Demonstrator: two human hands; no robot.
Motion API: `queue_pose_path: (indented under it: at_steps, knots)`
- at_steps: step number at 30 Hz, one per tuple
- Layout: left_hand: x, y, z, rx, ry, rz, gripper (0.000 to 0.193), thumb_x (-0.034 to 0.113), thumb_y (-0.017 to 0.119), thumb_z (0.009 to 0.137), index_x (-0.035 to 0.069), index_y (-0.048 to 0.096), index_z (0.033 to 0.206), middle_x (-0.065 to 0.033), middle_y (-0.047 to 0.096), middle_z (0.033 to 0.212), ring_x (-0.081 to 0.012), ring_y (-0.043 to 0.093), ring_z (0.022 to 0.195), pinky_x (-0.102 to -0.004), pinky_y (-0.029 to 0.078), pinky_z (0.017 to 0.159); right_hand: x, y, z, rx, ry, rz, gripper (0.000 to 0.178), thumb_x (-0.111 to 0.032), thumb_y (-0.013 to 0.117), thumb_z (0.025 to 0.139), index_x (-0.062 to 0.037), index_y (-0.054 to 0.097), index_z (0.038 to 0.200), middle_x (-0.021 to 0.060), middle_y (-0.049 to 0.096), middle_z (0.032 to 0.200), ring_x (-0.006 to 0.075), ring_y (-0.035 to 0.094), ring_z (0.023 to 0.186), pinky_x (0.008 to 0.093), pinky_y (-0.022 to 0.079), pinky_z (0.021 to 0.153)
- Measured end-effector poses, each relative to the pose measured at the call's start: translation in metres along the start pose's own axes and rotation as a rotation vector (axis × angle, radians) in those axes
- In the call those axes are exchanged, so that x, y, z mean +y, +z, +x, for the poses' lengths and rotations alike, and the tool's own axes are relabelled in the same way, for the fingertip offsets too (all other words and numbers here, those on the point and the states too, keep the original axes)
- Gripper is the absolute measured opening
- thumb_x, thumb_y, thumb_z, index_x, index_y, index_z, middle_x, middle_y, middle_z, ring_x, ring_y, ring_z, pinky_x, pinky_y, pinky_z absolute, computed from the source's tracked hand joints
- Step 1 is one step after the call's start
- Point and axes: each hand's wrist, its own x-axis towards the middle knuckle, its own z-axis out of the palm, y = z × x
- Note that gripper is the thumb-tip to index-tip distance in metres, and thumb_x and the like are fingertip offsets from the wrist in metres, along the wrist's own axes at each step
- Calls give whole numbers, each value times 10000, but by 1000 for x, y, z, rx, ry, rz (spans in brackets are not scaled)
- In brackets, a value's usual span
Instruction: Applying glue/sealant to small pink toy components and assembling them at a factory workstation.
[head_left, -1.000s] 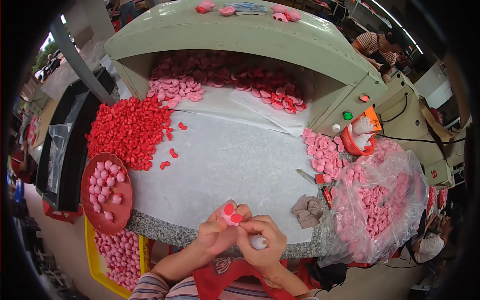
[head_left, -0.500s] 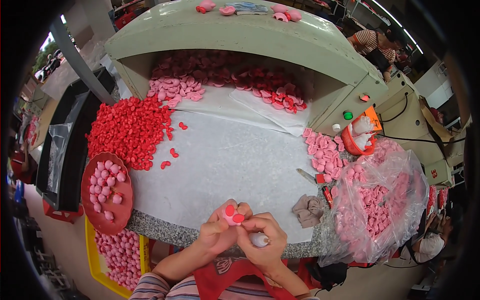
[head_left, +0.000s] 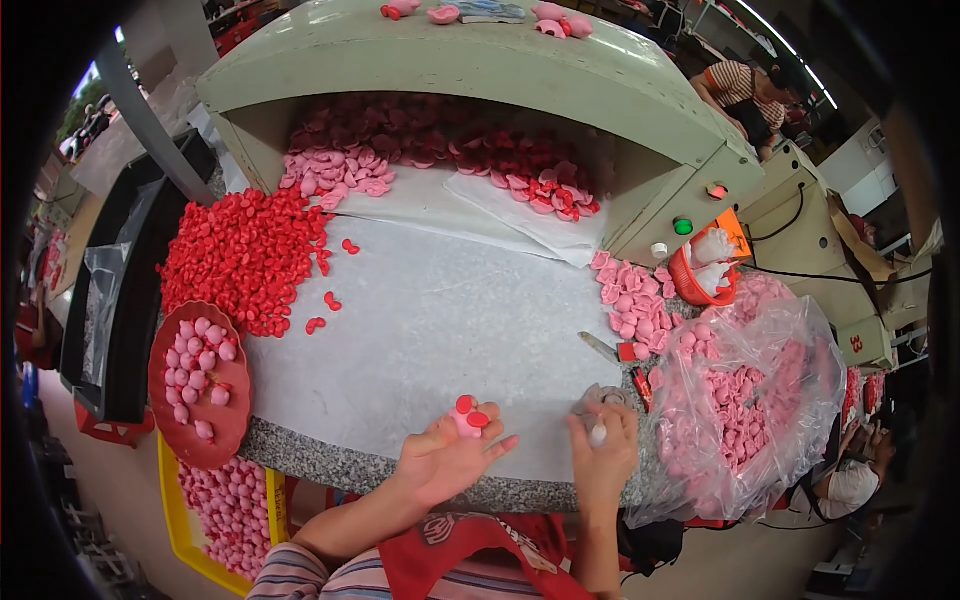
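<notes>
Clamped between thumb and fingers, the figure point(head_left: 467, 426) sits in the left hand point(head_left: 437, 462), pink body up above the near part of the white sheet point(head_left: 430, 300), two red ovals facing up! Over on the right, the right hand point(head_left: 613, 458) has its fingers wrapped round a white bottle point(head_left: 598, 435), well apart from the left, right by the grey cloth point(head_left: 606, 394) (whether it touches that cloth, I cannot tell). Look left: a heap of red pieces point(head_left: 235, 260) crowds the sheet's far corner, a few strays point(head_left: 333, 301) lying just off it. Nearer, the red plate point(head_left: 207, 453) carries pink balls point(head_left: 190, 362), and below it a yellow tub point(head_left: 172, 505) is loaded with more pink pieces point(head_left: 228, 515). Right flank now: a knife point(head_left: 600, 347) lies near the pink shells point(head_left: 632, 310), with a red basket point(head_left: 690, 282) just beyond and a clear bag point(head_left: 790, 440) bulging with pink parts. Across the back stands the pale green hood point(head_left: 440, 72), pink and red pieces piled inside its mouth!
</notes>
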Motion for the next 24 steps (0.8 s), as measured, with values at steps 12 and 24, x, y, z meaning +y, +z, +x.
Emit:
queue_pose_path:
  at_steps: [12,24]
  knots:
    - [-9,-1,-2,56,-3,126,199,180,584,787,115,519,964,-37,484,1084,-180,443,1030,-378,302,971,-65,-3,-14,-198,-79,404,182,3,694,633,-52,640,797,76,532,748,172,560,601,242,446,505]
    - [-1,-2,-3,-131,65,349,242,174,671,723,121,534,916,-22,486,905,-143,444,894,-422,188,1010,-33,-24,-5,3,49,-53,318,37,725,596,-37,594,876,98,487,1002,164,547,598,233,446,527]
